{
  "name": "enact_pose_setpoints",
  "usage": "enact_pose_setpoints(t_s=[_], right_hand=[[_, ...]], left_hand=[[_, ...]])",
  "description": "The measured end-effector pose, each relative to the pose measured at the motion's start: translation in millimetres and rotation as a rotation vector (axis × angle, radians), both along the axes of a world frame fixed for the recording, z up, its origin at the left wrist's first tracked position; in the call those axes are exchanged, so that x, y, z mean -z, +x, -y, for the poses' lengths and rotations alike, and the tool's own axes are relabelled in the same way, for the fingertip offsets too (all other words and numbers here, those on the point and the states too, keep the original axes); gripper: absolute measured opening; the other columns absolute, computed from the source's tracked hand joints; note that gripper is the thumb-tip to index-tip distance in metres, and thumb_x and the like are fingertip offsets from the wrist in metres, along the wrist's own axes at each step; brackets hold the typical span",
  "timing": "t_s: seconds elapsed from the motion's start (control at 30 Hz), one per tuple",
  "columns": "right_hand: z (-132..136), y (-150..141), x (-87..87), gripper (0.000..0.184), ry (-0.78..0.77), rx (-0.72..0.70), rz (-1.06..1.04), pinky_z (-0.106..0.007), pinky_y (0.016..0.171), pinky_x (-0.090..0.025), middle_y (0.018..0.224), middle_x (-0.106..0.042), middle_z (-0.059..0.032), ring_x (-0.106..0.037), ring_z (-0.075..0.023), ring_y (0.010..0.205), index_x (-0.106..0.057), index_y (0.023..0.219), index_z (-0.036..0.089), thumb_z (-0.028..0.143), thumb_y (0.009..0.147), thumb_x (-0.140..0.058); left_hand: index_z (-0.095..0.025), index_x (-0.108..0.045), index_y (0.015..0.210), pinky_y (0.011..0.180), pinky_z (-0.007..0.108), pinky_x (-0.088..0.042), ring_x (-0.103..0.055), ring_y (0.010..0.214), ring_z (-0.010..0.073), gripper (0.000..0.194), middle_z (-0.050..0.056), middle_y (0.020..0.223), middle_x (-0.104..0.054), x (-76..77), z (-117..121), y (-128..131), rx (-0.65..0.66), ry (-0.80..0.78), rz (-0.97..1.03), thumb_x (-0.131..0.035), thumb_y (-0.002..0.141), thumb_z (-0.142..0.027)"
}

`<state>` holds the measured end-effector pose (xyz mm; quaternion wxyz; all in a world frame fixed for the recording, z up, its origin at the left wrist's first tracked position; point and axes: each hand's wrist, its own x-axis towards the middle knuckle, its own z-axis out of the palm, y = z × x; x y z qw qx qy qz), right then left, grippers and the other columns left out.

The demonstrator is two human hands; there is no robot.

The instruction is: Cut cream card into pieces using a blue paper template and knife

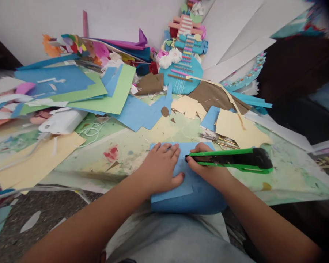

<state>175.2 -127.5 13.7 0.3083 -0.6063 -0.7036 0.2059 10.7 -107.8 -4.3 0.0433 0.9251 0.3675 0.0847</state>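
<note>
My left hand (162,166) lies flat on a blue sheet (189,182), fingers stretched out and thumb apart. The sheet hangs over the table's front edge towards my lap, and a smaller blue piece seems to lie on top of it under the hand. My right hand (205,166) is closed around the front end of a green and black utility knife (235,160), held like a pen. The knife's body points off to the right. Its black tip is over the blue sheet, just right of my left fingers; I cannot make out a blade.
Scissors (222,140) lie beyond my right hand, beside cream paper (235,128). A blue guitar-shaped craft piece (183,73) leans at the back. Blue and green sheets (120,87), a white power adapter (63,120) and its cable are on the left.
</note>
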Motion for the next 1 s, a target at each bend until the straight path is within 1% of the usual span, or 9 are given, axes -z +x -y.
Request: enact_pose_setpoints(t_s=[0.2,0.37,0.57,0.7,0.87,1.0], right_hand=[[10,-1,1.8,0.016,-0.004,0.058,0.020,-0.024,0.052,-0.037,0.058,-0.048,0.0039,-0.046,-0.0110,0.053,-0.036,0.067,0.022,0.028,0.070,-0.051],[16,-1,2.8,0.018,-0.018,0.091,0.025,-0.024,0.051,-0.035,0.053,-0.046,0.0053,-0.043,-0.0102,0.049,-0.035,0.065,0.023,0.028,0.069,-0.052],[22,-2,5.8,0.013,0.007,0.130,0.044,-0.024,0.050,-0.036,0.054,-0.049,0.0042,-0.045,-0.0112,0.051,-0.041,0.069,0.023,0.029,0.068,-0.053],[28,-4,4.5,0.014,0.040,0.140,0.078,-0.023,0.050,-0.037,0.054,-0.049,0.0041,-0.045,-0.0106,0.050,-0.040,0.067,0.023,0.029,0.069,-0.052],[36,-4,7.5,0.016,0.080,0.165,0.082,-0.024,0.053,-0.039,0.058,-0.051,0.0027,-0.049,-0.0121,0.056,-0.039,0.065,0.023,0.030,0.070,-0.052],[42,-2,11.3,0.015,0.103,0.201,0.067,-0.026,0.055,-0.039,0.060,-0.052,0.0019,-0.050,-0.0137,0.059,-0.042,0.068,0.022,0.030,0.068,-0.054]], left_hand=[[-0.008,-0.043,0.126,0.100,0.044,-0.022,-0.036,0.119,0.0299,0.065,0.013,0.134,-0.039,0.9,0,0,0.005,0.006,-0.017,-0.037,0.077,-0.050],[-0.008,-0.043,0.126,0.099,0.044,-0.023,-0.036,0.118,0.0303,0.065,0.013,0.134,-0.040,0.7,-1,0,-0.004,0.010,-0.019,-0.036,0.077,-0.050],[-0.007,-0.042,0.127,0.099,0.044,-0.022,-0.035,0.119,0.0296,0.066,0.013,0.135,-0.038,-0.4,0,1,-0.009,0.005,-0.040,-0.035,0.076,-0.049],[-0.006,-0.041,0.128,0.100,0.045,-0.022,-0.033,0.121,0.0300,0.067,0.014,0.136,-0.037,2.4,-1,1,-0.002,0.009,-0.030,-0.035,0.076,-0.050],[-0.007,-0.041,0.128,0.100,0.045,-0.021,-0.033,0.121,0.0298,0.067,0.013,0.136,-0.037,3.3,0,1,-0.012,0.012,-0.028,-0.035,0.077,-0.050],[-0.006,-0.040,0.128,0.101,0.044,-0.020,-0.031,0.122,0.0298,0.068,0.013,0.137,-0.036,3.2,1,1,-0.018,0.008,-0.033,-0.034,0.077,-0.051]])
